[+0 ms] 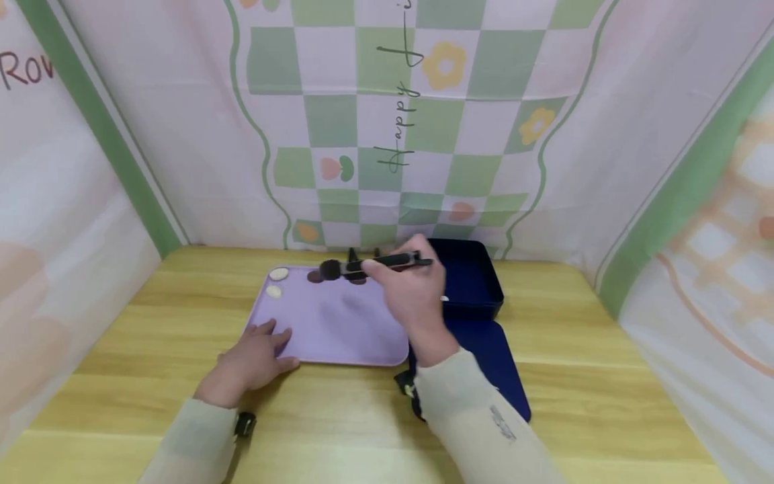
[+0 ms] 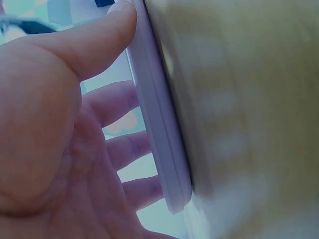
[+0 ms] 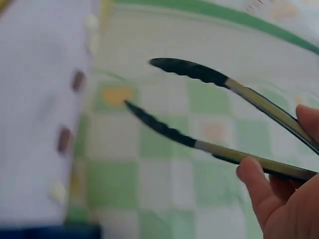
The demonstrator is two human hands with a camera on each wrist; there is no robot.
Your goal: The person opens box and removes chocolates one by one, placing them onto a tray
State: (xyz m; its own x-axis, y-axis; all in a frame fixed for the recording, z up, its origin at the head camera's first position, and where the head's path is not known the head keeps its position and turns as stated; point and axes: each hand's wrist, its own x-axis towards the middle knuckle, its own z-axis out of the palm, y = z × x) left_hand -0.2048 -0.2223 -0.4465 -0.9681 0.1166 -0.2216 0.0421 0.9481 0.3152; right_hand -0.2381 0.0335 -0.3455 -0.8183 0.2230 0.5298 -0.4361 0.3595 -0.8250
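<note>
Held in my right hand (image 1: 417, 289) is a pair of kitchen tongs (image 1: 357, 267) with dark scalloped tips, raised over the back of a lilac tray (image 1: 338, 336). In the right wrist view the tong arms are spread apart and nothing is between the tips. My left hand (image 1: 254, 356) rests on the tray's near left corner. Its fingers reach over the rim and its thumb lies along the front edge. On the tray, two pale oval pieces (image 1: 274, 292) lie at the back left. A brown oval piece (image 1: 315, 276) sits near the back edge, with another brown one (image 3: 65, 140) farther along.
A dark blue open box (image 1: 468, 275) stands right of the tray, partly behind my right hand. Its matching flat lid-like panel (image 1: 490, 363) lies in front of it, under my right forearm. A patterned cloth (image 1: 329, 114) hangs behind the wooden table (image 1: 338, 430).
</note>
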